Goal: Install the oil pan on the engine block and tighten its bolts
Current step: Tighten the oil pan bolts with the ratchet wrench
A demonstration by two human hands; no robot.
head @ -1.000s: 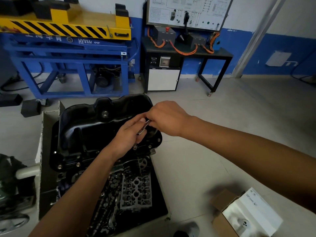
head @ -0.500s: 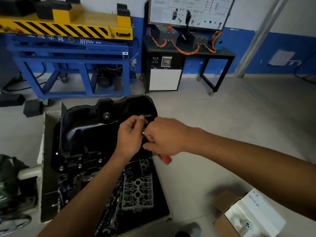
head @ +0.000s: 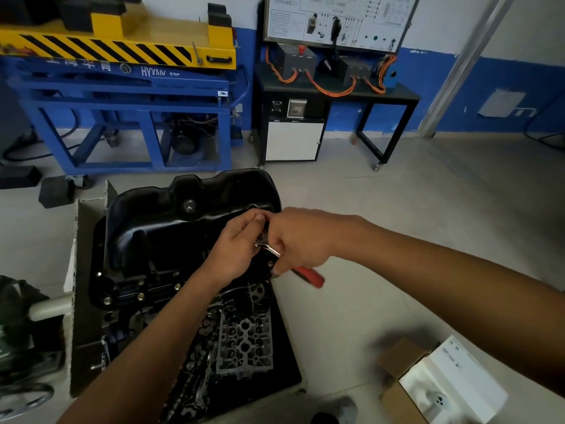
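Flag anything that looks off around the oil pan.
Nothing stands out. The oil pan shows no dent or spill; left hand and right hand both hold the red-handled ratchet at its right rim.

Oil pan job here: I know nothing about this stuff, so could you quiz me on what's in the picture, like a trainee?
1. True or false: the left hand and the right hand meet at the edge of the black oil pan.
2. The wrench handle sticking out of the right hand is: A blue, B red, C yellow.
3. What colour are the legs of the big stand behind the pan?
Key: 1 true; 2 B; 3 blue.
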